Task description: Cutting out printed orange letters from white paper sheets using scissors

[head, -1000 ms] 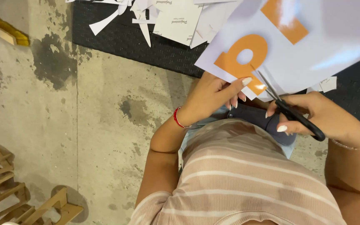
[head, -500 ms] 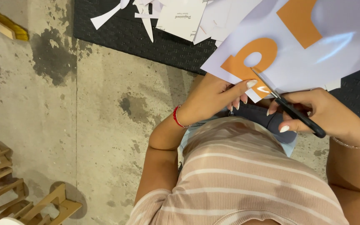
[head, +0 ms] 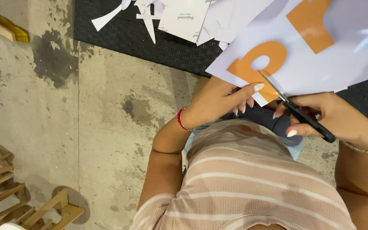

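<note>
The right hand (head: pixel 337 117) grips black-handled scissors (head: pixel 297 108), blades cutting the white paper sheet with orange shapes (head: pixel 320 64) just above it; the left hand (head: pixel 218 102) pinches the sheet's lower edge.

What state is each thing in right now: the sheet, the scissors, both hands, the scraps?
White paper sheet with orange letters: held up, partly cut at its lower edge.
Black-handled scissors: blades in the sheet at an orange letter.
Left hand: gripping the sheet's lower edge.
Right hand: closed on the scissors' handles.
White paper scraps: lying loose on the black woven mat.
</note>
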